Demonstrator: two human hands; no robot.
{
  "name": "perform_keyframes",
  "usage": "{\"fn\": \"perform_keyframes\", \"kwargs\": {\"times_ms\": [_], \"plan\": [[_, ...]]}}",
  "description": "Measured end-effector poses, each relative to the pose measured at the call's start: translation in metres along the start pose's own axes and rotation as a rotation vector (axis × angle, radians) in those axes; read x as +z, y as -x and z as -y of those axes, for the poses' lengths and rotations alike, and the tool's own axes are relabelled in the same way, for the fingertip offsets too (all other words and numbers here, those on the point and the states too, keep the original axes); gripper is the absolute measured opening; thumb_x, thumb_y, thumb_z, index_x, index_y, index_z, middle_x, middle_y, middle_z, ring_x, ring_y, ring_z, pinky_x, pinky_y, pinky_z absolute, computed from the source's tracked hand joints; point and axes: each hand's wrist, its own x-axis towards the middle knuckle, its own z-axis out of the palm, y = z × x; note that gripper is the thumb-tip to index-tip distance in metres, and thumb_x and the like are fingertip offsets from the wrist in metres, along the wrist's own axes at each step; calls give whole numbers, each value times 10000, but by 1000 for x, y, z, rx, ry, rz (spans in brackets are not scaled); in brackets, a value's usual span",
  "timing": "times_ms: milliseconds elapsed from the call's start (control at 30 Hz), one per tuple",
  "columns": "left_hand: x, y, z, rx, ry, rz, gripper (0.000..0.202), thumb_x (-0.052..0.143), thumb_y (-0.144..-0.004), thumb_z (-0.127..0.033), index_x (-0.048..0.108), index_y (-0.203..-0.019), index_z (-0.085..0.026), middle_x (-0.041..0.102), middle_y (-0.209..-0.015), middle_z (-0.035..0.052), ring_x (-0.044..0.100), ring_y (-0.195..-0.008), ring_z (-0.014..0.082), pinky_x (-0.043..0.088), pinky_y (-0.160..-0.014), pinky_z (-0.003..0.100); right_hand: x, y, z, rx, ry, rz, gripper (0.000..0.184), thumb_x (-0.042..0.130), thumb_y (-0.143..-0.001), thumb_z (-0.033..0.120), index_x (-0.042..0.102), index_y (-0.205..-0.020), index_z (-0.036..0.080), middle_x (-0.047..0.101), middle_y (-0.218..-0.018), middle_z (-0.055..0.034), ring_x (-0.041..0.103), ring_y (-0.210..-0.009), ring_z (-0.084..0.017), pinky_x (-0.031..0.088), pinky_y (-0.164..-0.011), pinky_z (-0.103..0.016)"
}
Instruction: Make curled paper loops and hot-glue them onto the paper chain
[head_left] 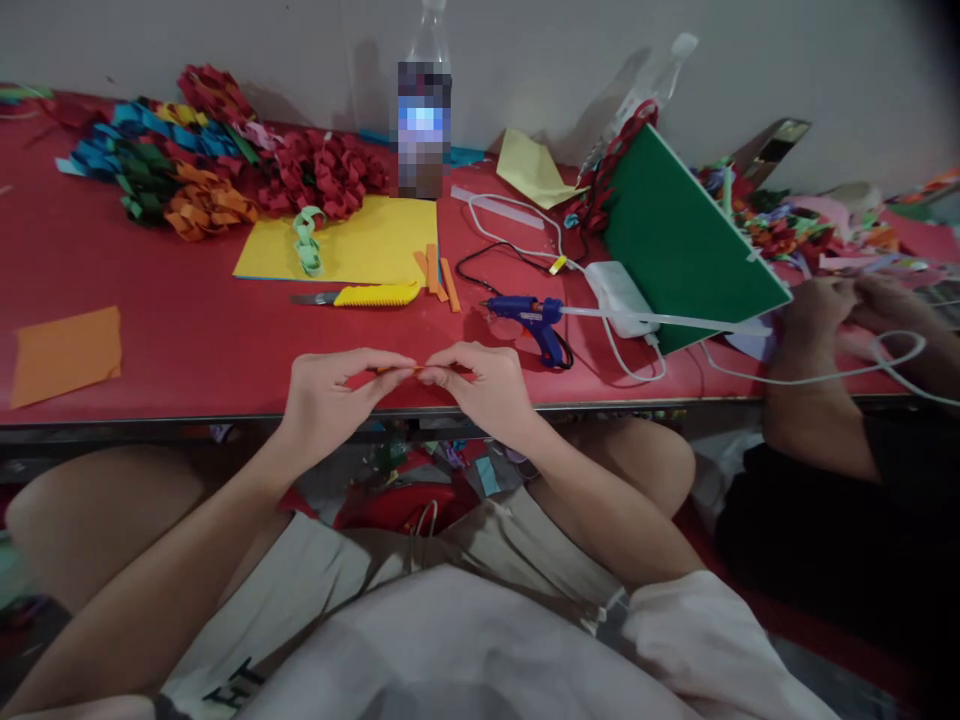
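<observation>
Above the table's front edge, my left hand (330, 395) and my right hand (484, 385) meet fingertip to fingertip. Both pinch a small orange paper strip (386, 370), mostly hidden by the fingers. Beyond them lies a yellow utility knife (375, 295) with its blade out to the left. Several loose orange paper strips (439, 275) rest by the corner of a yellow paper sheet (360, 235). To the right of my right hand is a blue glue gun (529, 315) with a long glue stick in its back. A pale green paper chain (306, 240) sits on the yellow sheet.
Colourful paper chains (202, 160) are heaped at the back left, near a plastic bottle (424, 110). An orange paper piece (67, 355) lies at left. A green board (675, 240) leans beside a white power strip (621, 298) with cables. Another person's hands (825, 305) work at right.
</observation>
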Motion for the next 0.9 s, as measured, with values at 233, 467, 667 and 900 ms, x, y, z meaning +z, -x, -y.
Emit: {"fn": "perform_keyframes", "kwargs": {"times_ms": [233,467,667,900], "plan": [[-4,-5,12,-81,94,153,297,641,-929,-438,783,-1119,-258,801,-1002,34,765,-878,208,609,-775,279,-12,1,-11,146,-164,150,147,632,-938,261,754,-958,181,780,-803,-23,728,-674,-135,549,-661,-234],[-1,-4,22,-179,227,-15,245,814,-789,-417,780,-955,-240,792,-910,41,734,-817,218,612,-799,367,-12,7,-14,226,-118,89,304,735,-861,455,748,-818,155,717,-633,-26,651,-534,-123,510,-546,-226],[1,-5,17,318,-232,45,192,647,-943,-323,746,-1098,-268,741,-1147,65,641,-1079,248,491,-961,438,-9,4,-15,64,12,142,162,586,-971,224,738,-959,168,745,-745,-19,697,-663,-129,519,-667,-242],[-4,0,29,532,-604,233,294,469,-1011,-169,682,-1203,-231,735,-1143,78,610,-1109,274,431,-893,439,-8,10,-26,-302,641,220,337,447,-1023,178,688,-1258,195,666,-1362,-101,587,-1226,-248,435,-958,-424]]}}
